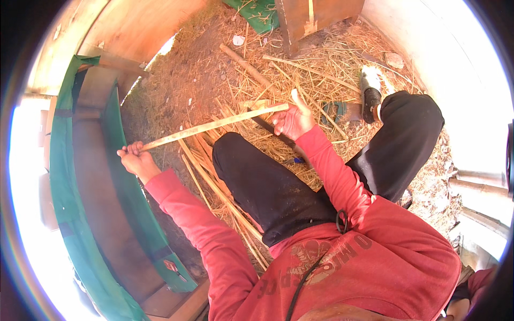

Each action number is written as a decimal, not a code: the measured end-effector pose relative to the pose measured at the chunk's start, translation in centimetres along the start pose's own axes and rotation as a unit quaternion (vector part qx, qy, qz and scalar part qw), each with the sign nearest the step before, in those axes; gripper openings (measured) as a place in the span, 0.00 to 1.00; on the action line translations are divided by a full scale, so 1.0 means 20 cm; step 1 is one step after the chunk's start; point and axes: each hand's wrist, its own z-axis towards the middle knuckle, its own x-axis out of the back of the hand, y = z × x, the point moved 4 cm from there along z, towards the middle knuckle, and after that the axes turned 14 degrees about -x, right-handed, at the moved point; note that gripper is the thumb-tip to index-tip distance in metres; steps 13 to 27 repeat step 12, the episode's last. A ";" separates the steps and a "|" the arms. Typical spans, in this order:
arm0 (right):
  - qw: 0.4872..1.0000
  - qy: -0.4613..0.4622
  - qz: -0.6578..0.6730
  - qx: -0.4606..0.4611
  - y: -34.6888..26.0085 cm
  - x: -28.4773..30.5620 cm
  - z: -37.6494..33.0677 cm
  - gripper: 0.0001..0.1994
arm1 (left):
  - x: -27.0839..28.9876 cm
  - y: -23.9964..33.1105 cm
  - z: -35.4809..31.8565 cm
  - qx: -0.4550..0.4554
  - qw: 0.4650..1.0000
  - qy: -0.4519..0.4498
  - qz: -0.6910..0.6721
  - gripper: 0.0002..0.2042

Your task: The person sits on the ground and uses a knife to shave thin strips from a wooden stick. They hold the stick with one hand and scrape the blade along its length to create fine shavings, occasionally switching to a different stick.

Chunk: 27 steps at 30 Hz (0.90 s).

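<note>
A long pale bamboo strip (pixel 209 126) is held slantwise above my left knee. My left hand (pixel 138 161) is closed around its lower left end. At the strip's upper right end, my right hand (pixel 295 120) has its palm turned up and fingers apart; the strip's tip touches it near the base of the raised digit. Below that hand, partly hidden by my sleeve, lies a long dark blade-like piece (pixel 272 128). More split strips (pixel 219 190) lie in a bundle beside my left leg.
On the left stands a long trough-like frame (pixel 110 198) lined with green cloth. Straw and shavings (pixel 326 75) cover the ground, with a round stick (pixel 243 64) among them. A wooden panel (pixel 321 18) stands at the far side. Another person's arm (pixel 459 309) shows at lower right.
</note>
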 end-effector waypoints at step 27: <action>0.848 0.104 -0.365 0.370 -0.36 -0.74 -0.30 0.17 | 0.16 -0.06 -0.19 -0.038 0.997 0.017 0.061 0.15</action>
